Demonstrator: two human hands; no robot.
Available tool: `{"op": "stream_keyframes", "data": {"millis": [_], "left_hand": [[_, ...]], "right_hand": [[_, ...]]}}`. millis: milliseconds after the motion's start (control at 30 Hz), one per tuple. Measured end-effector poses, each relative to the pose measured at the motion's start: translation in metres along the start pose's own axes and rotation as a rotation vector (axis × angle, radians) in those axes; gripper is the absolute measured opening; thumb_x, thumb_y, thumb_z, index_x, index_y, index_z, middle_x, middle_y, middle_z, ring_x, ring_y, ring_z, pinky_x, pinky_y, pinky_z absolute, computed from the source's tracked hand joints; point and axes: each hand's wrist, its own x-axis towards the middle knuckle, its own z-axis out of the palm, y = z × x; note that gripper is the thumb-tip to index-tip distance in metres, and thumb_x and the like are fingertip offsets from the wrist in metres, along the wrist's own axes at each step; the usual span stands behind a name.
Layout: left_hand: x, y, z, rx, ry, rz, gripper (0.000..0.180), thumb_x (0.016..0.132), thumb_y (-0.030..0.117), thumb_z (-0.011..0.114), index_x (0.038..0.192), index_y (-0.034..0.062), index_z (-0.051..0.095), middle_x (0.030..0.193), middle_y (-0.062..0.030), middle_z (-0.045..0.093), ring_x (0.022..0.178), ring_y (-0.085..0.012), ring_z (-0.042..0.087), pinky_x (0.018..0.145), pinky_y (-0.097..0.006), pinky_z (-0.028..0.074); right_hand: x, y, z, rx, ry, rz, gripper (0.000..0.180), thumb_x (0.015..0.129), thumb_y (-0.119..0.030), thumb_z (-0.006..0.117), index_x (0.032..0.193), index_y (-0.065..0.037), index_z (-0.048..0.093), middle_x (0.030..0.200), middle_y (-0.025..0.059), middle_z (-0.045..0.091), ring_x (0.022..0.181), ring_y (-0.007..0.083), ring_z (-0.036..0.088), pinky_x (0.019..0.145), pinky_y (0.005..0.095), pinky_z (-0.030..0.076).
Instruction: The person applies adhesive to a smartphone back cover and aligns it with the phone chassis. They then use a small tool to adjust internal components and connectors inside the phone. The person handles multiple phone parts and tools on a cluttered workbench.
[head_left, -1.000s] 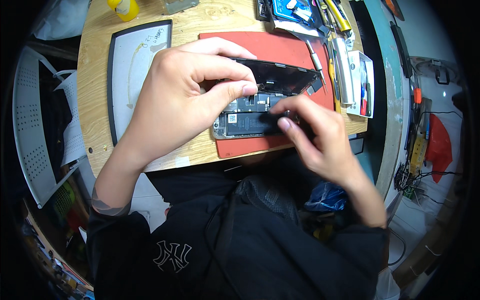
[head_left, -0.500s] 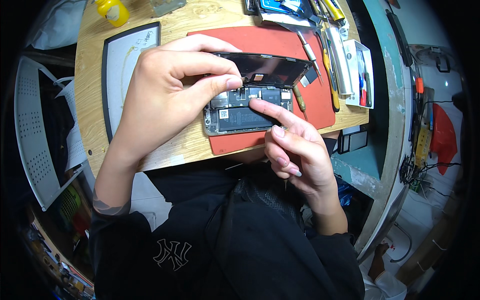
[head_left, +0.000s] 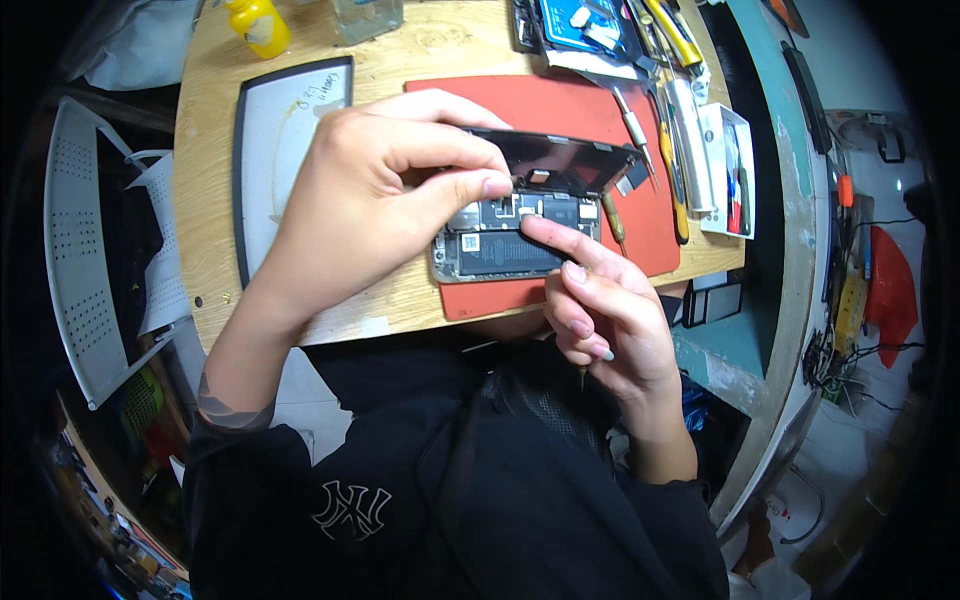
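An opened smartphone (head_left: 510,252) lies on a red mat (head_left: 470,301), its black battery and circuit board exposed. My left hand (head_left: 375,185) pinches the left end of the raised black screen (head_left: 575,160) between thumb and fingers, keeping it tilted up along the phone's far edge. My right hand (head_left: 625,315) stretches its index finger to the circuit board, just beyond the battery. Its other fingers are curled toward the thumb. A thin dark tip pokes out beneath them; the rest of that object is hidden.
Right of the phone lie a brass-coloured screwdriver (head_left: 614,220), a grey-handled screwdriver (head_left: 632,125), a yellow-and-black tool (head_left: 670,165) and a silver cylinder (head_left: 690,140). A white box (head_left: 741,222) holds pens. At left are a black-rimmed tray (head_left: 241,170), yellow bottle (head_left: 260,27) and glass jar (head_left: 367,20).
The whole view has shifted, so table, phone and hands appear a little further right and lower. Both hands keep the same pose on the phone.
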Motion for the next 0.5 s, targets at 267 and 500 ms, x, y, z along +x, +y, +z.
{"op": "stream_keyframes", "data": {"millis": [267, 500], "left_hand": [[0.0026, 0.0004, -0.0018, 0.019, -0.006, 0.073, 0.009, 0.089, -0.004, 0.077, 0.095, -0.0042, 0.082, 0.108, -0.0157, 0.080, 0.096, -0.0202, 0.077, 0.085, -0.030, 0.060], [0.0025, -0.0030, -0.0008, 0.041, 0.059, 0.186, 0.009, 0.088, -0.001, 0.078, 0.095, -0.0013, 0.083, 0.104, -0.0151, 0.083, 0.092, -0.0220, 0.080, 0.081, -0.031, 0.062]], "right_hand": [[-0.0013, 0.0002, 0.0018, -0.028, 0.029, -0.003, 0.052, 0.112, -0.014, 0.053, 0.160, 0.003, 0.044, 0.070, 0.0015, 0.048, 0.047, 0.0036, 0.032, 0.041, 0.0194, 0.028], [-0.0004, -0.0004, 0.0054, -0.037, 0.017, -0.027, 0.051, 0.111, -0.013, 0.055, 0.158, 0.004, 0.045, 0.070, 0.0029, 0.053, 0.046, 0.0045, 0.037, 0.044, 0.0205, 0.033]]}}
